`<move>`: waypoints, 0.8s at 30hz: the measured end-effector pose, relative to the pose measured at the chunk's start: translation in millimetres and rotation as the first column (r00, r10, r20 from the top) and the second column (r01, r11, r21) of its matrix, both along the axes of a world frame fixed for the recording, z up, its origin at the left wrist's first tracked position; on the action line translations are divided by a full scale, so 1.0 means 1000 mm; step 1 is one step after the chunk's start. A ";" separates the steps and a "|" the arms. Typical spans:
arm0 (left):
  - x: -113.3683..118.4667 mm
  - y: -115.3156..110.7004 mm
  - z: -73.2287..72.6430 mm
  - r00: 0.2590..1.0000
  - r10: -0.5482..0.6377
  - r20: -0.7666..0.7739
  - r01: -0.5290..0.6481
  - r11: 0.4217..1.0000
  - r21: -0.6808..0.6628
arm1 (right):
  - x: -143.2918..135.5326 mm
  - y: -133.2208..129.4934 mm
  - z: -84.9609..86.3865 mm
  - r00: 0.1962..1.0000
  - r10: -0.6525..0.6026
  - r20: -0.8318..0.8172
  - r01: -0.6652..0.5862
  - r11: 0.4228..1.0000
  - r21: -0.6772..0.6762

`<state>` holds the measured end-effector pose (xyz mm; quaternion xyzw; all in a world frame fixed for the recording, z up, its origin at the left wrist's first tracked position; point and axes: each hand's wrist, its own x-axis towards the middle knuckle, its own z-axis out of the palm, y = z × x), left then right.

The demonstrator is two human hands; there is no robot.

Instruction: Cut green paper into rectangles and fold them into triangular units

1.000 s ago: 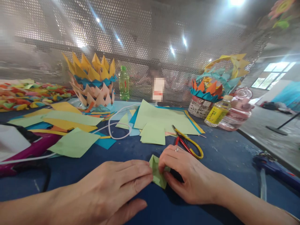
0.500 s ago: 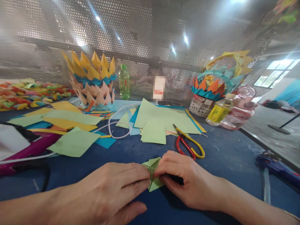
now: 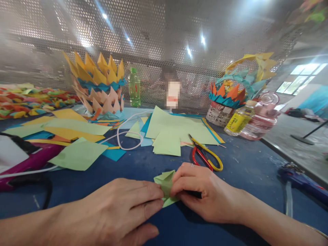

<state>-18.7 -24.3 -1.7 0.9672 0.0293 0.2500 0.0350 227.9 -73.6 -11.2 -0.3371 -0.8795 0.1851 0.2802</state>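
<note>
A small folded piece of light green paper (image 3: 167,182) lies on the dark blue table between my hands. My left hand (image 3: 130,206) presses its left part with the fingertips together, thumb held apart below. My right hand (image 3: 197,191) pinches the right side of the paper between bent fingers and thumb; a ring is on one finger. The fingers cover much of the folds. Just beyond my right hand lie scissors (image 3: 206,153) with one red and one yellow handle. Green paper sheets (image 3: 167,141) are stacked behind the folded piece.
Folded-paper crowns (image 3: 99,85) and a green bottle (image 3: 134,88) stand at the back left. A paper basket (image 3: 220,114), a yellow-labelled bottle (image 3: 238,119) and a pink bottle (image 3: 261,123) stand right. Glue guns, one purple (image 3: 33,160), one blue (image 3: 302,181), flank me. A white cord (image 3: 118,136) loops midtable.
My right hand's fingers have shifted very slightly on the green paper, which shows a little more between the hands. The whole view has tilted a touch. Both hands keep their places.
</note>
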 end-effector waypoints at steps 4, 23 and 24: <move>0.001 0.001 0.002 1.000 -0.014 -0.026 0.013 0.999 -0.031 | 0.002 0.000 0.000 1.000 0.010 -0.005 -0.010 1.000 0.013; -0.003 0.000 -0.006 0.997 0.021 -0.080 -0.020 1.000 0.003 | 0.003 -0.001 0.004 0.999 0.036 0.002 -0.036 0.999 0.021; -0.004 0.001 -0.006 0.995 0.026 -0.094 -0.024 0.999 0.021 | 0.003 -0.001 0.003 0.999 0.037 0.006 -0.037 0.999 0.032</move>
